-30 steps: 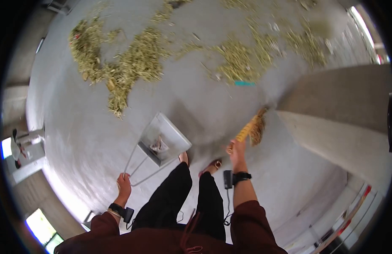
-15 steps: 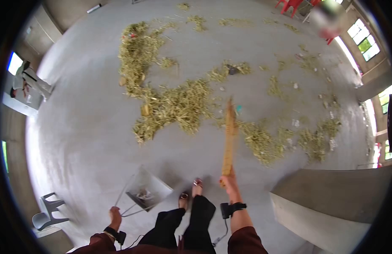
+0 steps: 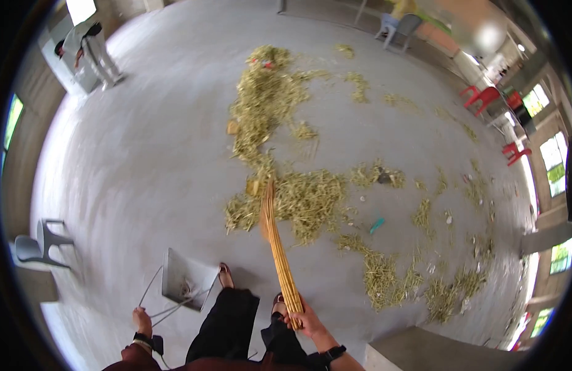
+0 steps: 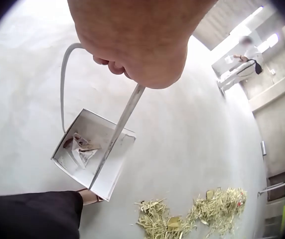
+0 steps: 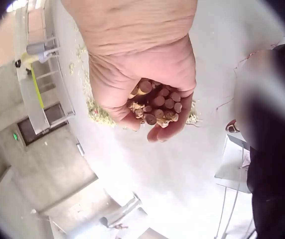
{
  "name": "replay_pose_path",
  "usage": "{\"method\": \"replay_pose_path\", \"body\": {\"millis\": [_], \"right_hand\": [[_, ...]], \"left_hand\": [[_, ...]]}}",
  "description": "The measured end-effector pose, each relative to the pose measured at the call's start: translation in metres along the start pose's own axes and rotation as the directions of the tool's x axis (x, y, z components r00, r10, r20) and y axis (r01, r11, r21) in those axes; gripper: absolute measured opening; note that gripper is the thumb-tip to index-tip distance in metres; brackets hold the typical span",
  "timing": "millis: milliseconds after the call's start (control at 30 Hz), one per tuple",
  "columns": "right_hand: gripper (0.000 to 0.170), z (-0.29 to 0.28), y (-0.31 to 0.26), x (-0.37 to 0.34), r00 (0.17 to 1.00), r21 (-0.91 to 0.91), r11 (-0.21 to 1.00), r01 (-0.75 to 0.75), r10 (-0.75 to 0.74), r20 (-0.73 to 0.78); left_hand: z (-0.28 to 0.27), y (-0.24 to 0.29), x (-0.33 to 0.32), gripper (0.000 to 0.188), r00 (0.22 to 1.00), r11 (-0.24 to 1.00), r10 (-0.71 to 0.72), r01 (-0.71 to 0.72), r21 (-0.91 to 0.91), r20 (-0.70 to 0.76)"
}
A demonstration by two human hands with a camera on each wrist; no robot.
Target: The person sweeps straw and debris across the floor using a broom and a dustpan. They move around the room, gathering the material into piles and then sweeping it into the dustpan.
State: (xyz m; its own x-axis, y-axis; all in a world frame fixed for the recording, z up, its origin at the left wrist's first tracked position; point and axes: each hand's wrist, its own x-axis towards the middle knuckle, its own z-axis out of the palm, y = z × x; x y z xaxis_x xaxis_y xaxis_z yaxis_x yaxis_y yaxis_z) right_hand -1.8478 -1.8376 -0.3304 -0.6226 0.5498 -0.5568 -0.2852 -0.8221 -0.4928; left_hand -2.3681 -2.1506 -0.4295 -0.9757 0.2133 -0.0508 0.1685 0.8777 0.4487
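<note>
My left hand (image 3: pixel 142 321) grips the long wire handle of a grey dustpan (image 3: pixel 202 272), which sits low beside my foot. In the left wrist view, scraps of crumpled litter (image 4: pixel 82 149) lie inside the pan. My right hand (image 3: pixel 307 321) grips the butt of a broom (image 3: pixel 279 253) made of bundled stalks. Its brush end overlaps the near edge of a straw heap (image 3: pixel 310 204) in the head view. From the right wrist, the cut stalk ends (image 5: pixel 160 103) show within my curled fingers.
More straw (image 3: pixel 258 111) trails away across the floor, with scattered patches at right. A teal scrap (image 3: pixel 377 225) lies among them. A grey chair (image 3: pixel 42 244) stands left, red chairs (image 3: pixel 482 98) far right, a concrete block (image 3: pixel 446 352) near right. A person (image 3: pixel 94 52) bends at far left.
The broom has swung from my right side forward and leftward to the straw. My view has lifted and turned, showing more of the room. The dustpan stays in my left hand.
</note>
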Motion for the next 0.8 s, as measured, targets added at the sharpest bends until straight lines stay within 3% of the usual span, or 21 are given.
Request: {"method": "replay_pose_path", "body": {"millis": [67,133,167,200,233,267,333,400,467,533,600,633,700,733,767,800], "right_hand": [[0.077,0.029,-0.006,0.039,0.998,-0.029,0.998,-0.058,0.057,-0.008],[0.074,0.052,-0.002,0.092,0.994,-0.119,0.99,-0.078,0.086,0.066],[0.072,0.065,0.007,0.123,0.987,-0.065,0.987,-0.145,0.149,0.057],[0.068,0.089,0.015,0.152,0.961,0.07,0.958,-0.277,0.278,0.002],[0.066,0.105,0.03,0.177,0.957,0.053,0.955,-0.291,0.291,0.006],[0.065,0.12,0.039,0.206,0.927,0.065,0.925,-0.374,0.372,0.045],[0.049,0.142,0.068,0.274,0.882,0.098,0.877,-0.469,0.461,0.1],[0.036,0.172,0.078,0.333,0.858,0.098,0.854,-0.511,0.502,0.107],[0.028,0.154,0.08,0.389,0.762,0.175,0.747,-0.642,0.646,0.04],[0.023,0.124,0.065,0.421,0.772,0.204,0.752,-0.627,0.635,0.034],[0.023,0.084,0.027,0.424,0.806,0.331,0.763,-0.555,0.592,-0.014],[0.023,0.067,-0.001,0.409,0.864,0.169,0.863,-0.477,0.495,-0.092],[0.025,0.022,-0.061,0.373,0.887,0.088,0.91,-0.404,0.414,-0.204],[0.026,0.025,-0.063,0.372,0.87,0.107,0.9,-0.422,0.435,-0.23],[0.027,-0.027,-0.113,0.333,0.81,0.07,0.918,-0.391,0.379,-0.448],[0.027,-0.029,-0.144,0.312,0.837,-0.011,0.941,-0.337,0.294,-0.462]], "left_hand": [[0.007,-0.014,0.021,0.029,1.0,0.989,-0.01,0.009,-0.146,-0.003],[0.006,-0.001,0.037,0.029,0.967,0.976,-0.151,0.179,-0.127,0.204],[0.028,-0.03,0.049,0.029,0.969,0.945,-0.193,0.226,-0.236,0.153],[0.021,-0.028,0.048,0.027,0.988,0.978,-0.034,0.064,-0.199,0.151],[0.011,-0.028,0.051,0.023,0.962,0.971,-0.124,0.169,-0.172,0.244],[0.005,-0.01,0.047,0.027,0.963,0.959,-0.151,0.198,-0.202,0.223],[0.007,-0.02,0.065,0.029,0.921,0.913,-0.331,0.368,-0.179,0.206],[-0.009,-0.016,0.079,0.029,0.91,0.914,-0.332,0.376,-0.154,0.247],[-0.012,0.007,0.081,0.03,0.903,0.917,-0.325,0.373,-0.138,0.282],[-0.014,0.023,0.09,0.03,0.862,0.878,-0.379,0.45,-0.164,0.336],[-0.009,0.027,0.103,0.03,0.874,0.904,-0.351,0.409,-0.12,0.335],[-0.008,0.029,0.107,0.03,0.89,0.927,-0.314,0.363,-0.099,0.33],[-0.012,0.054,0.112,0.03,0.869,0.91,-0.356,0.405,-0.084,0.343],[-0.013,0.063,0.116,0.03,0.853,0.894,-0.389,0.441,-0.081,0.349],[-0.01,0.059,0.121,0.03,0.85,0.891,-0.396,0.447,-0.077,0.349],[-0.004,0.053,0.128,0.031,0.891,0.941,-0.311,0.338,-0.028,0.329]]}}
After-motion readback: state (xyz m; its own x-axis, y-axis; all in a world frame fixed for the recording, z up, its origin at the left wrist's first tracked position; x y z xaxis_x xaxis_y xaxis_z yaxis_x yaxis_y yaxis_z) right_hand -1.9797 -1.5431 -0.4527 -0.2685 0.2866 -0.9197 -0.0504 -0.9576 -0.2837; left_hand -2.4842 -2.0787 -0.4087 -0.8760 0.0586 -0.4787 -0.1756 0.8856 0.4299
